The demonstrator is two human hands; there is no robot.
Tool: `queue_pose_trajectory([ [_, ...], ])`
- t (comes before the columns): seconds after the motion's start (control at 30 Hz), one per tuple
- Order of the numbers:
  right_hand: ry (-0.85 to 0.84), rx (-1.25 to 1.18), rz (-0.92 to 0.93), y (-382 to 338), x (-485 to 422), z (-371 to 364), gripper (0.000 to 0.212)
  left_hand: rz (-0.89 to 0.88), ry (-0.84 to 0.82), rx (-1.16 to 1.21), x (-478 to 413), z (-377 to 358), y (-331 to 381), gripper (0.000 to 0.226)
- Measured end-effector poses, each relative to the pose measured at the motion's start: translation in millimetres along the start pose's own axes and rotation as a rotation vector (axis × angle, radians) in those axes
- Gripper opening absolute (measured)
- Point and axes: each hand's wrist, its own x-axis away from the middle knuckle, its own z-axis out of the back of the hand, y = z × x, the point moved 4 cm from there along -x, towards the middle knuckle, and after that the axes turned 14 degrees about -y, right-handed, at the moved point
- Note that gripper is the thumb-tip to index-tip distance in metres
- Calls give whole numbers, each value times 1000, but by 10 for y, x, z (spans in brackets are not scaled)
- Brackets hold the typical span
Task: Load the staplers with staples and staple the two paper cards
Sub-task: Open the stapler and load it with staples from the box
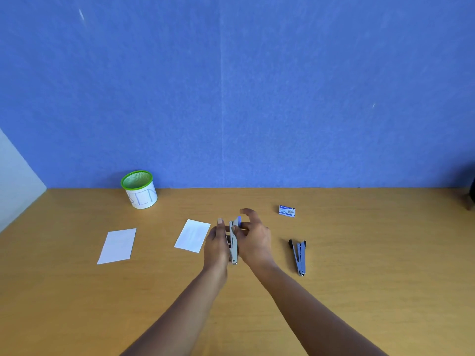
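- Your forearms are reaching in from the near edge of the table [372,291] and meeting over its middle.
- Your left hand [216,244] is gripping the opened stapler [233,249], just right of the nearer paper card [192,235].
- Your right hand [255,240] is working at its top, thumb on the metal and fingers loosely curved; I cannot tell whether they are pinching staples.
- You are probably loading now, so be keeping the channel steady while seating the strip legs-down.
- Waiting to the right are the second stapler [299,256], lying open, and the staple box [286,210].
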Motion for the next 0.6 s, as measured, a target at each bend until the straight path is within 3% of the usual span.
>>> queue_pose_trajectory([
  [0.17,-25,101,-27,-34,-63,28,22,-7,-28,146,48,-86,95,44],
  [0.5,-74,169,9,-230,-110,47,40,-58,-14,176,73,-104,164,45],
  [0.6,-80,274,32,-274,-105,16,31,-62,33,162,73,-51,144,39],
])
